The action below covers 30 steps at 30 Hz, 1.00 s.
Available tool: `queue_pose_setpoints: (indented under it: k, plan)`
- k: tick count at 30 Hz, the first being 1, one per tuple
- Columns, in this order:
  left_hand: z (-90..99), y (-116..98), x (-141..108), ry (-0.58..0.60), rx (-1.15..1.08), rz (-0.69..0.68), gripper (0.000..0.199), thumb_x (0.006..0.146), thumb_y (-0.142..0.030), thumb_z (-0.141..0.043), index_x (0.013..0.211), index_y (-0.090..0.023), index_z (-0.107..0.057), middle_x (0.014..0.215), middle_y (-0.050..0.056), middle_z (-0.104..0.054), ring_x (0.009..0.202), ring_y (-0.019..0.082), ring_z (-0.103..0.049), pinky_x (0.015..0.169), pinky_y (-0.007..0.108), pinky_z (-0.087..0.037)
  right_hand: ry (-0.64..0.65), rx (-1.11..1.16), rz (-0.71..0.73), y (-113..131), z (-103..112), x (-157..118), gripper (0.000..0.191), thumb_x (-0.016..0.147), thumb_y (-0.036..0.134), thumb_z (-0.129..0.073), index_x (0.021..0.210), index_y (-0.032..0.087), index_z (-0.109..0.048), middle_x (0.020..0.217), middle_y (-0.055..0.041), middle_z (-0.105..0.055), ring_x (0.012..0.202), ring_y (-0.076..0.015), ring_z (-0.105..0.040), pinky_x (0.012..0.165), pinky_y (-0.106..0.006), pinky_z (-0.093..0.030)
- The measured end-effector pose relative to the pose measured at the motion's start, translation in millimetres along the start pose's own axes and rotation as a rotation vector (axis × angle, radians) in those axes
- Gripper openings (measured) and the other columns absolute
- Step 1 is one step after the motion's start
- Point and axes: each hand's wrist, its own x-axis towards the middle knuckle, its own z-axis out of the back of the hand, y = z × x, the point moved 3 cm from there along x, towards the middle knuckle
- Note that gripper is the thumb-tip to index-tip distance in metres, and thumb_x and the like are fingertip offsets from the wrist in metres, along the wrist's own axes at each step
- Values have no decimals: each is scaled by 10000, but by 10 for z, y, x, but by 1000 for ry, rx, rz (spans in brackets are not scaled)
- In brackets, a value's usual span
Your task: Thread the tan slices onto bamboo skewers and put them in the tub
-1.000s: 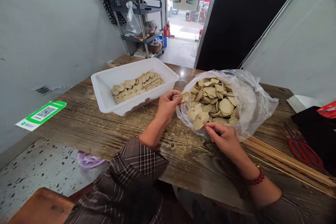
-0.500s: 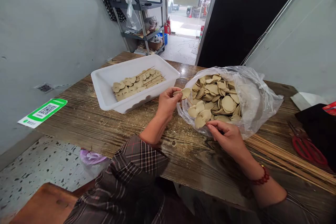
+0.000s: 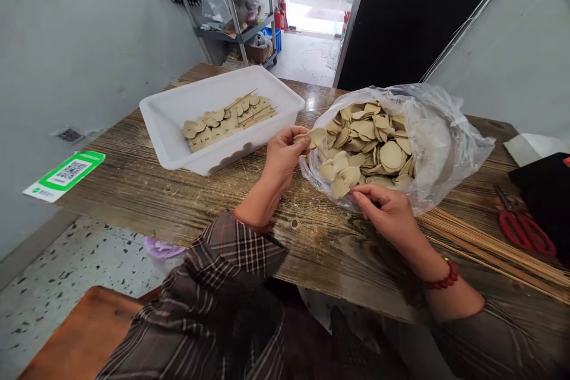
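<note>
Between thumb and fingers, my left hand (image 3: 285, 153) pinches a flat beige slice (image 3: 316, 138) near the bag's left rim. My right hand (image 3: 386, 209) is closed on the lower end of a thin wooden skewer, mostly hidden by the pieces on it. Beige slices (image 3: 345, 180) are threaded along that skewer, just beyond my right fingertips. Behind them a clear plastic bag (image 3: 454, 142) lies open, full of loose round slices (image 3: 392, 156). What the slices are made of I cannot tell.
To the left stands a white plastic tub (image 3: 167, 150) with filled skewers (image 3: 231, 116) inside. Bare skewers (image 3: 494, 243) lie at the right beside red-handled scissors (image 3: 528, 231). A green QR-code card (image 3: 66, 175) lies at the table's left edge. A shelf cart (image 3: 231, 18) stands behind.
The view has tipped down slightly, so the tub, bag and cart sit higher in the picture. Both hands keep nearly the same hold and place by the bag.
</note>
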Motion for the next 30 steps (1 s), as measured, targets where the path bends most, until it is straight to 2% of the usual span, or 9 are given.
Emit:
queue_pose_setpoints:
  k: [12,19,25,30]
  plan:
    - [-34,28,25,15,202,-102,134,648,-207,-773,740,-170,-683,695,3,-632,658,100,-534,606,220,-423,-17,-28,5,2,-5,24,262,875,336,-536,869,163,-733,600,-14,-645,540,-131,-562,513,-241,-393]
    - [-64,73,-12,43,61,-5,140,663,-203,-738,760,-156,-648,731,-6,-629,639,86,-562,602,217,-475,-37,-14,28,22,2,29,261,877,325,-532,869,159,-733,631,-24,-664,562,-139,-588,530,-245,-414]
    - [-34,74,-8,39,-98,154,126,666,-157,-708,756,-139,-622,699,-10,-627,583,78,-594,507,180,-457,-33,-29,53,10,-5,12,250,877,330,-544,886,173,-739,641,-31,-678,589,-157,-617,542,-256,-445]
    - [-23,74,-10,41,-161,249,134,675,-161,-712,755,-133,-608,678,-9,-638,568,82,-616,497,175,-467,-30,-21,53,-51,-21,0,246,879,341,-558,911,179,-741,658,-35,-691,613,-169,-637,531,-258,-458]
